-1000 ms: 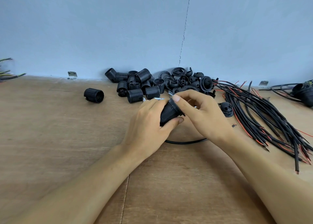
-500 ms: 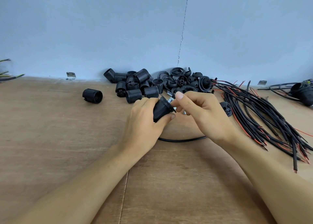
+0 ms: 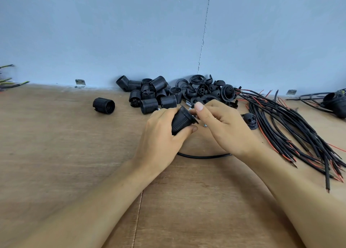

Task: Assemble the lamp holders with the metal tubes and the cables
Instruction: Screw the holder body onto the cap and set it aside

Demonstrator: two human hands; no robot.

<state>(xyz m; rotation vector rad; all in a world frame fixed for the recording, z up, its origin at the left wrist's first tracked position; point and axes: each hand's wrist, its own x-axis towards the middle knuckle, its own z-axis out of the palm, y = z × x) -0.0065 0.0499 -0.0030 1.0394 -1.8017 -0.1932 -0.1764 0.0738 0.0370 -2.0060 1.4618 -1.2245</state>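
Observation:
My left hand (image 3: 162, 135) grips a black threaded lamp holder (image 3: 182, 120) just above the table, its flanged end turned toward my right hand. My right hand (image 3: 222, 125) sits right beside that end with its fingers curled; what they pinch is hidden, though a bit of small metal shows under them. A black cable (image 3: 204, 156) curves on the table beneath both hands. Short metal tubes (image 3: 189, 104) lie just behind the hands. A heap of threaded holder bodies (image 3: 151, 96) and a heap of black caps and rings (image 3: 207, 90) sit against the wall.
One loose holder body (image 3: 103, 105) lies alone at the left. A thick bundle of black and red cables (image 3: 292, 129) fans out at the right, with a single black cap (image 3: 250, 119) beside it. Assembled holders with cables (image 3: 335, 101) lie at the far right. More wire ends (image 3: 7, 81) poke in at far left.
Both hands have shifted a little away from me toward the parts heap, and the holder in my left hand has tilted so its flanged end points more to the right.

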